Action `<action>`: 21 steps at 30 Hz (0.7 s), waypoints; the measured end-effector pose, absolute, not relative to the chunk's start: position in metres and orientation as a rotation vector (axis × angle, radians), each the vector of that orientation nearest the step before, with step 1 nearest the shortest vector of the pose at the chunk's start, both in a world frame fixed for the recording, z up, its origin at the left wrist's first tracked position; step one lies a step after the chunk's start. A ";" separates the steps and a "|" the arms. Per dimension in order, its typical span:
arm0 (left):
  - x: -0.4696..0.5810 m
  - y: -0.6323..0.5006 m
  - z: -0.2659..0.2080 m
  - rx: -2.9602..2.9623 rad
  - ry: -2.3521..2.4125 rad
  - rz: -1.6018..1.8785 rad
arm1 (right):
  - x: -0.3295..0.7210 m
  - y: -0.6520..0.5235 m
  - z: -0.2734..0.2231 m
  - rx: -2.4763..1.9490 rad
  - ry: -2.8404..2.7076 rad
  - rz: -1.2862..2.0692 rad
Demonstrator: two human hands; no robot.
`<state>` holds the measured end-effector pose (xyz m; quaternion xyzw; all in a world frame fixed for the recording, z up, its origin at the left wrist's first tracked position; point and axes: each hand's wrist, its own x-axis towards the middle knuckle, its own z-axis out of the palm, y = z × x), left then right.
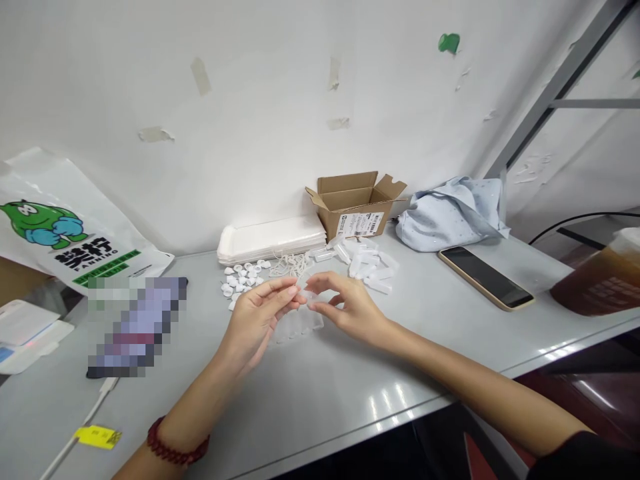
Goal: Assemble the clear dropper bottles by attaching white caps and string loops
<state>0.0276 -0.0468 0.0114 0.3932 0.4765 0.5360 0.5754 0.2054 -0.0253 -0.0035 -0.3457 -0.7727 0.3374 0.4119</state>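
- Our left hand and right hand pinched a clear piece between their fingertips.
- White caps lay beyond our left hand, on the tabletop.

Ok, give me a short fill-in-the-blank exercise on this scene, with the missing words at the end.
1. The left hand and right hand meet at a small translucent piece, and the red bracelet is on the ____ wrist.
2. The tan-edged phone lies to the ____ of the clear tubes.
3. The cardboard box stands ____ the white stack and the pale blue bag.

Missing words: left; right; between.
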 end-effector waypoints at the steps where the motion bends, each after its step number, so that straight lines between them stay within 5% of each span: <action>1: 0.028 -0.047 0.011 0.930 1.116 1.240 | 0.205 -0.026 -0.004 -0.868 -1.948 0.843; 21: 0.030 -0.050 0.005 1.110 1.202 1.177 | 0.207 -0.025 -0.007 -0.814 -1.930 0.736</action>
